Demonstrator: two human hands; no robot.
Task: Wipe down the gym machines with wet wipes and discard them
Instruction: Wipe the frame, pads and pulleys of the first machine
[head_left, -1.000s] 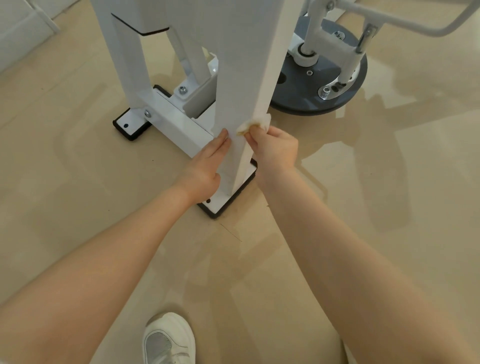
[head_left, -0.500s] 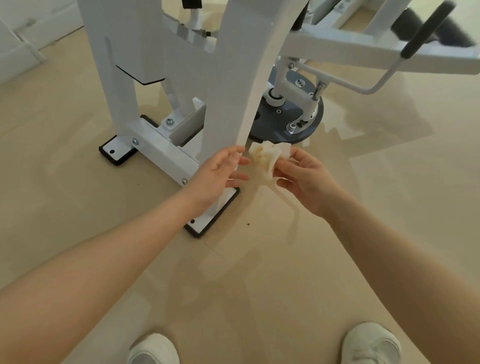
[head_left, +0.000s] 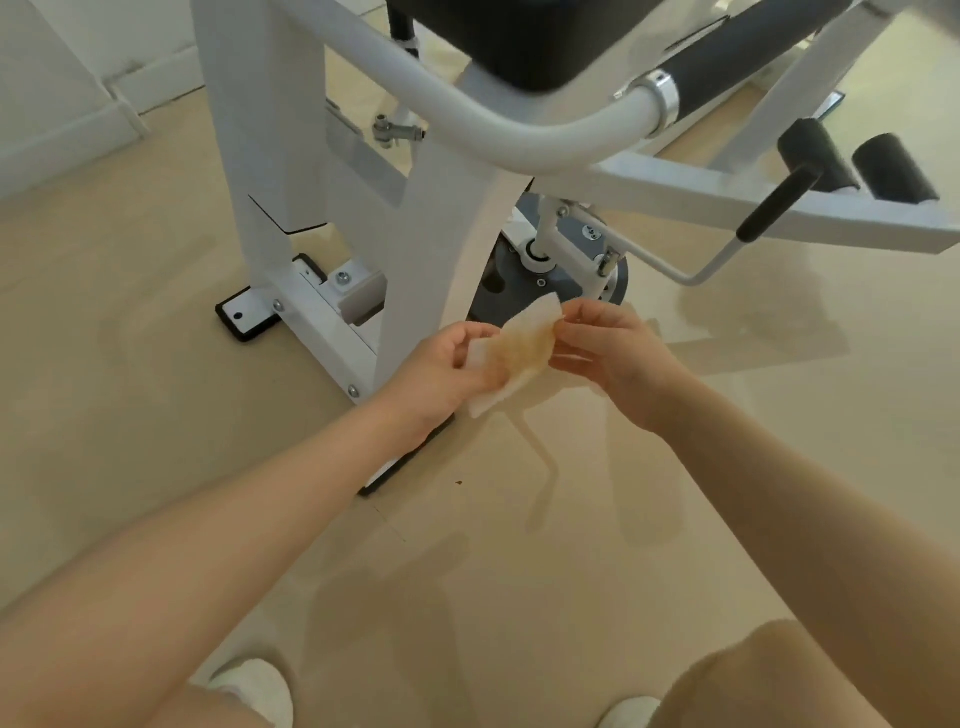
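Observation:
A white wet wipe (head_left: 519, 353), stained brown across its middle, is stretched flat between both hands in front of the white gym machine (head_left: 426, 249). My left hand (head_left: 441, 369) pinches its left edge. My right hand (head_left: 613, 348) pinches its right edge with thumb and fingertips. Both hands hover above the floor, just clear of the machine's slanted white post. Behind the wipe sits the machine's grey round base disc (head_left: 571, 275).
A curved white handlebar (head_left: 519, 135) with a dark foam grip (head_left: 748, 57) passes overhead. Black foam rollers (head_left: 857, 166) stand at the right. The machine's black-edged foot plates (head_left: 244, 317) rest on the beige floor. My white shoes (head_left: 254, 686) are at the bottom.
My right hand lifted the wipe off the white post. My left hand left the post and took the wipe's other edge, spreading it open. The view rose and pulled back.

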